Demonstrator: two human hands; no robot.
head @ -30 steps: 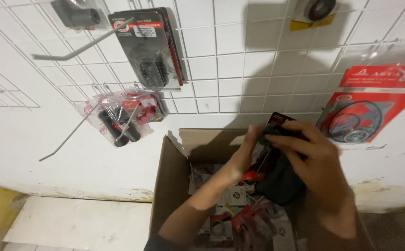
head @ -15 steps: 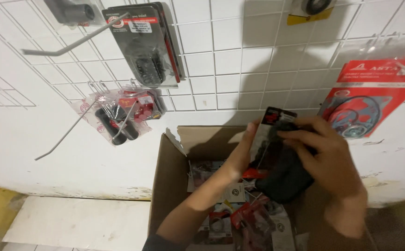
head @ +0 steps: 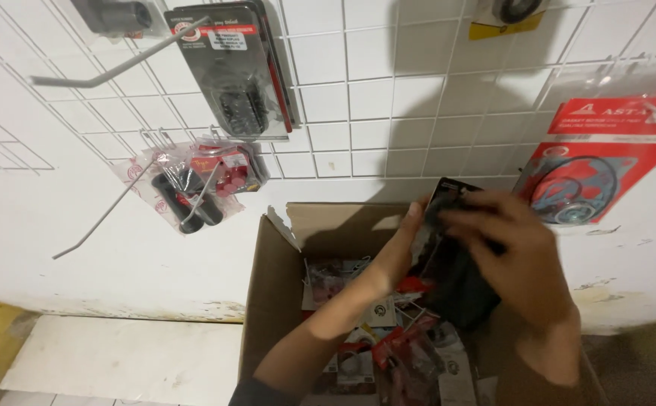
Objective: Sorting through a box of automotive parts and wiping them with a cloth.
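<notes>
Black packaged part [head: 456, 278] held over cardboard box [head: 268, 301]: left hand [head: 407, 240] fingers wrapped on it, right hand [head: 520, 256] fingers closed over top

The packet [head: 456, 263] held by both hands is black with a small red part at its lower left. The cardboard box [head: 268, 301] is brown, and the packets inside it are red, white and black. The wire grid [head: 358, 98] is white. The gasket packet [head: 599, 162] at the grid's right edge is red.
</notes>
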